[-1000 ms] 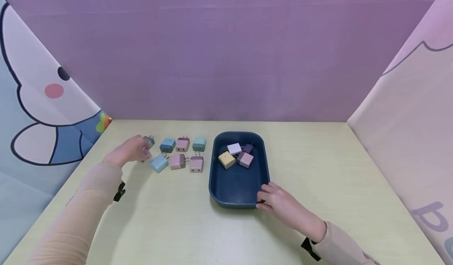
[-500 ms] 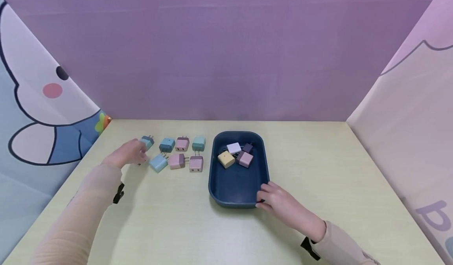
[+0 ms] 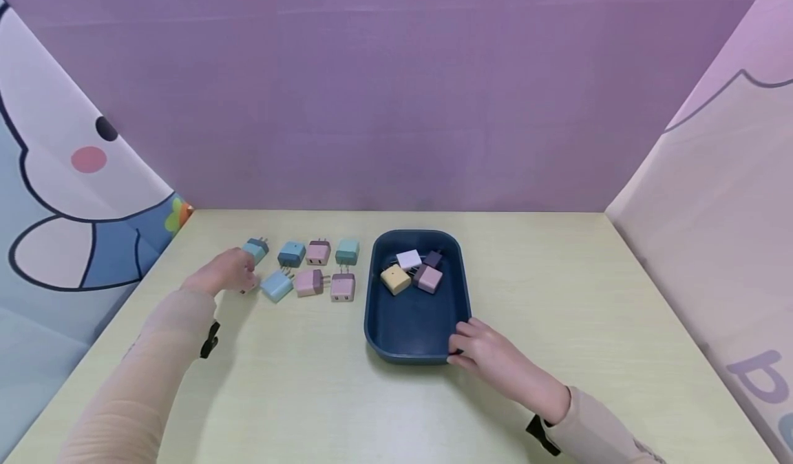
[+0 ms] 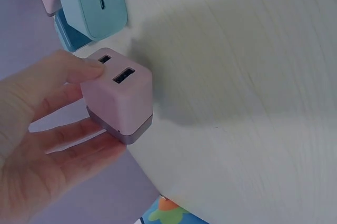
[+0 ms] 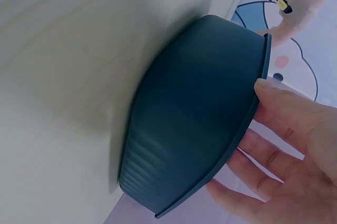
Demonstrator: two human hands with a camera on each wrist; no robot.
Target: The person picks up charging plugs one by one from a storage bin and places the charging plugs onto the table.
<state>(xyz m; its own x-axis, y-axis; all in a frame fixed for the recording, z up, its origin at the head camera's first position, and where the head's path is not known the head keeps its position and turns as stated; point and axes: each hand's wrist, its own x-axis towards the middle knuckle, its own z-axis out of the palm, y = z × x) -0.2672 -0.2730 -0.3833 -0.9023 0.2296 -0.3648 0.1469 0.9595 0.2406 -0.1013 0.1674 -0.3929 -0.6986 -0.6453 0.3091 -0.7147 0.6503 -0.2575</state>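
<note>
My left hand [image 3: 226, 271] pinches a pink charger plug [image 4: 118, 95] with two USB ports and a mauve base, thumb on the port face and fingers at the opposite end. In the head view the hand mostly hides that plug. Just beyond the fingers lies a teal plug with a dark blue end [image 3: 255, 249], and a light blue plug [image 3: 277, 286] is to their right. My right hand [image 3: 486, 354] holds the near right corner of a dark blue tray [image 3: 418, 359]. In the right wrist view the thumb and fingers [image 5: 250, 169] grip its rim [image 5: 231, 150].
Right of the left hand, more plugs stand in two rows, among them a blue one [image 3: 292, 253], a mint one [image 3: 347, 251] and a pink one [image 3: 343, 287]. Inside the tray sit several plugs, including a yellow one [image 3: 396, 279] and a white one [image 3: 409, 260]. A purple backdrop [image 3: 396, 106] closes the table's far edge.
My left hand has drawn slightly nearer to me, so more of the teal plug beyond it shows. The right hand and the tray stay in place.
</note>
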